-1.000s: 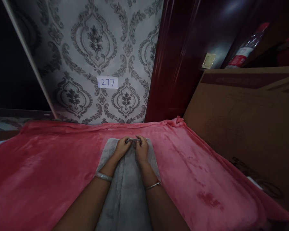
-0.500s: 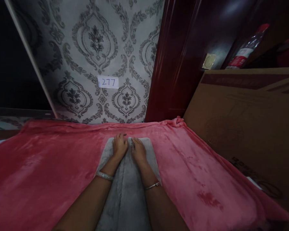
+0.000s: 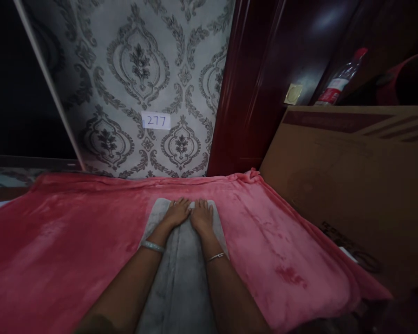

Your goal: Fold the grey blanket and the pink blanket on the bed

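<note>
A long grey plush cloth (image 3: 184, 273) lies lengthwise on a pink blanket (image 3: 90, 241), its far end near the wall. My left hand (image 3: 178, 211) lies flat on the far end of the cloth, left of its middle, fingers stretched out. Beside it my right hand (image 3: 201, 216) presses flat on the same end, its fingers pointing at the wall. The two hands nearly touch at the thumbs. A bangle shows on each wrist. My forearms cover part of the cloth's sides, and its near end runs out of view.
A large cardboard box (image 3: 355, 185) stands along the right, with a red-capped plastic bottle (image 3: 337, 83) behind its top edge. Patterned wallpaper (image 3: 139, 65) bears a paper label (image 3: 156, 120) reading 277. At the left is a dark screen (image 3: 17, 93); dark red wood (image 3: 244, 93) stands right of the wallpaper.
Both hands have flattened, their fingers now spread over the end of the grey cloth instead of curled near its middle crease. The view has shifted slightly.
</note>
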{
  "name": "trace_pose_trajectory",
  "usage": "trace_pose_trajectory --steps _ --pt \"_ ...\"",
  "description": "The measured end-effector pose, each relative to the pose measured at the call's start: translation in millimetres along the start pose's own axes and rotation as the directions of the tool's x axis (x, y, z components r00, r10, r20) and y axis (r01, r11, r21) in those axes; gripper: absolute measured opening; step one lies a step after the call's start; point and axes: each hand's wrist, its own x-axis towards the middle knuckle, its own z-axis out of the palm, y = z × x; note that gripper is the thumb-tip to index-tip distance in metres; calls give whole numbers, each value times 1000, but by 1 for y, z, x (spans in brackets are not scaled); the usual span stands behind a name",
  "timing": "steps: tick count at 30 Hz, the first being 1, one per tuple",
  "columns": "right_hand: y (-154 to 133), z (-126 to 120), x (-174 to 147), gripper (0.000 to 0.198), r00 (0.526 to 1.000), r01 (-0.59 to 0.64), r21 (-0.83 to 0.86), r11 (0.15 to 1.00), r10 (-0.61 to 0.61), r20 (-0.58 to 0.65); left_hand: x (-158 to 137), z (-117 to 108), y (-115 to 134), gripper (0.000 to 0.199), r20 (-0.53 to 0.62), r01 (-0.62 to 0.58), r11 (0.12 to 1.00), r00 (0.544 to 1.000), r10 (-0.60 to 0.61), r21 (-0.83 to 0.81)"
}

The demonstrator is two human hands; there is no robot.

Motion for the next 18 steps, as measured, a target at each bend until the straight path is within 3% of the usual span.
trace_pose_trajectory --steps 4,8,13,18 --pt "-1 -18 -5 58 995 16 -11 1000 -15 101 -11 -19 -1 56 47 -9 1000 999 10 -22" --pt "7 -36 -42 66 976 87 -8 996 -83 203 -59 -33 -4 59 16 -51 998 999 51 -28" --pt "19 -26 -129 64 943 264 5 964 -260 207 -145 -15 -7 62 -15 -292 957 956 291 -8" --pt "17 -17 -180 60 941 321 1 947 -319 109 -171 -2 -4 59 -38 -260 965 965 260 4"
